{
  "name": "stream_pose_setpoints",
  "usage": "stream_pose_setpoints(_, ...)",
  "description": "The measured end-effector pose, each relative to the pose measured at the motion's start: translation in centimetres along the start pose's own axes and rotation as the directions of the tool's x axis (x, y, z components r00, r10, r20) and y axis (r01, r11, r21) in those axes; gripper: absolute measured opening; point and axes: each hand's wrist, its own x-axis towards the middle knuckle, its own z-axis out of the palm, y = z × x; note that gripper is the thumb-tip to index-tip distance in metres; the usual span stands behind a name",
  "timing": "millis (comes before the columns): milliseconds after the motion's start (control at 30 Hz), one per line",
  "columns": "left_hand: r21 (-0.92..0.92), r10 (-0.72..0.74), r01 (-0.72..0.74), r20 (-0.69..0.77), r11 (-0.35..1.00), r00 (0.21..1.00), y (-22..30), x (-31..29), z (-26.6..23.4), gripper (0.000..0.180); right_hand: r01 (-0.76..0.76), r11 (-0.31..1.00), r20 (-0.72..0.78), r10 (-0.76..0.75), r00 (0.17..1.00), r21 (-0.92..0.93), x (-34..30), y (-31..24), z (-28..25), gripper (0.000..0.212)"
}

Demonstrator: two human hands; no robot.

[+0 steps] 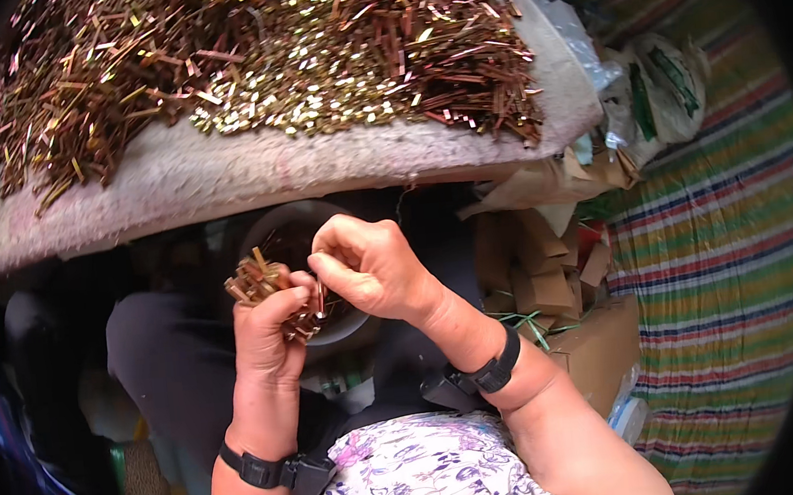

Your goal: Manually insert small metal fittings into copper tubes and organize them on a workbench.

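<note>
My left hand [271, 323] is closed around a bundle of thin, shiny copper-brown strips [258, 277]. Their ends stick out above the fist, and more poke out below the fingers. Beside it, my right hand [372, 267] is closed in a pinch, its fingertips next to the left thumb. A single short strip [320, 301] stands upright between the two hands; whether the right fingers grip anything is hidden. Beneath both hands is a round pale basin [352, 328] between my knees, with its inside dark and mostly covered.
Ahead stands a padded, cloth-covered table [248, 164] heaped with long copper-brown strips [475, 71] and small gold-coloured pieces [308, 95]. To the right are cardboard boxes [603, 343], plastic bags [661, 92] and a striped sheet [714, 314].
</note>
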Motion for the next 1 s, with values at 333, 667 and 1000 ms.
stream_pose_setpoints(333,0.092,-0.106,0.095,0.122,0.991,0.987,-2.5,0.6,1.7,0.019,-0.046,0.945,-0.190,0.112,0.975,0.324,-3.3,1.0,-3.2,0.005)
stream_pose_setpoints(667,-0.009,-0.041,0.043,0.128,0.999,0.991,-3.6,1.2,2.2,0.017,0.029,0.998,-0.863,0.031,0.505,0.052,-0.4,5.6,-14.5,0.017)
stream_pose_setpoints(1000,-0.028,-0.088,0.090,0.058,0.996,0.994,-4.2,1.9,1.7,0.015,-0.170,0.974,-0.780,0.220,0.586,0.147,2.8,7.3,-19.0,0.020)
